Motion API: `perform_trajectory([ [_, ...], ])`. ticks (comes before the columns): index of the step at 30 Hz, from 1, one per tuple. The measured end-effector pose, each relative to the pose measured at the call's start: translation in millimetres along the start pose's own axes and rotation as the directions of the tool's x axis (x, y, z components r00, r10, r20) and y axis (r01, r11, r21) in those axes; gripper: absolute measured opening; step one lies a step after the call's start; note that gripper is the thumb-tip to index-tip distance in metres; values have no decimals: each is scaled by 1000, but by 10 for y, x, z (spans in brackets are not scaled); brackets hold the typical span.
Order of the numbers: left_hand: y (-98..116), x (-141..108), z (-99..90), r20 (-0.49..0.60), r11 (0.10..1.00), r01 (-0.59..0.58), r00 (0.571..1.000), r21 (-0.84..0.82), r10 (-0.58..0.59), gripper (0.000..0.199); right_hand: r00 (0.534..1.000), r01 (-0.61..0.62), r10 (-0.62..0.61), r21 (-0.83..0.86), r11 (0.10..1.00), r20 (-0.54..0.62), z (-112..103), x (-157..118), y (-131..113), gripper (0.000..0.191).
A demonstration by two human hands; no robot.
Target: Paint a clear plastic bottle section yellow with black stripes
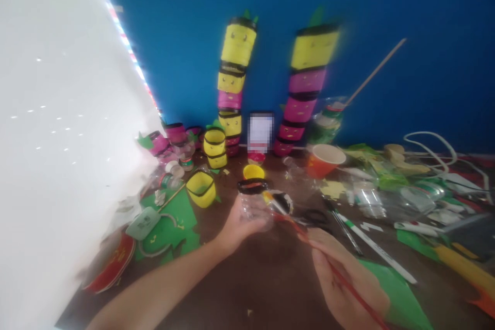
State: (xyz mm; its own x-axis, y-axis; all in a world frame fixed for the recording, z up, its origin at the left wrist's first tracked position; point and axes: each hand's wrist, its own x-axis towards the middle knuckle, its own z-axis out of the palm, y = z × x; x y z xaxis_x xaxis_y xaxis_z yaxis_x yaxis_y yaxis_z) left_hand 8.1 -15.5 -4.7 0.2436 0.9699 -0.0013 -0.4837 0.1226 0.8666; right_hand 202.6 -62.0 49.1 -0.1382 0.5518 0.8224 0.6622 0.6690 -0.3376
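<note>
My left hand (245, 221) is wrapped round a clear plastic cup (253, 203) with a black rim, near the middle of the table. In my right hand (344, 268) is a long red-handled brush (305, 237); its yellowish tip is close to the cup's right side. Whether tip and cup touch is too blurred to tell. Just behind the cup stands a small yellow cup (253, 171). Black scissors (315, 218) lie to the right of the brush tip.
Tall stacks of yellow (237, 44) and pink cups (299, 109) rise against the blue wall. An orange paper cup (325, 161), white pen (377, 247) and bottles are at right. Green sheets (185, 216), a yellow container (201, 189) and a red bowl (112, 265) are at left.
</note>
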Motion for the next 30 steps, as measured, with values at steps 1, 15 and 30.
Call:
perform_trajectory([
  [1,4,-2,3,0,1000,-1,1000,-2,1,53,1000,-5,5,6,1000,2,0,1,0,12],
  [15,12,0,12,-33,1000,9,999,-19,-9,54,999,-27,25,47,999,27,-56,-60,37,13],
  [30,48,0,57,-74,1000,16,997,15,-15,57,997,-61,58,51,997,51,-91,-68,33,16],
])
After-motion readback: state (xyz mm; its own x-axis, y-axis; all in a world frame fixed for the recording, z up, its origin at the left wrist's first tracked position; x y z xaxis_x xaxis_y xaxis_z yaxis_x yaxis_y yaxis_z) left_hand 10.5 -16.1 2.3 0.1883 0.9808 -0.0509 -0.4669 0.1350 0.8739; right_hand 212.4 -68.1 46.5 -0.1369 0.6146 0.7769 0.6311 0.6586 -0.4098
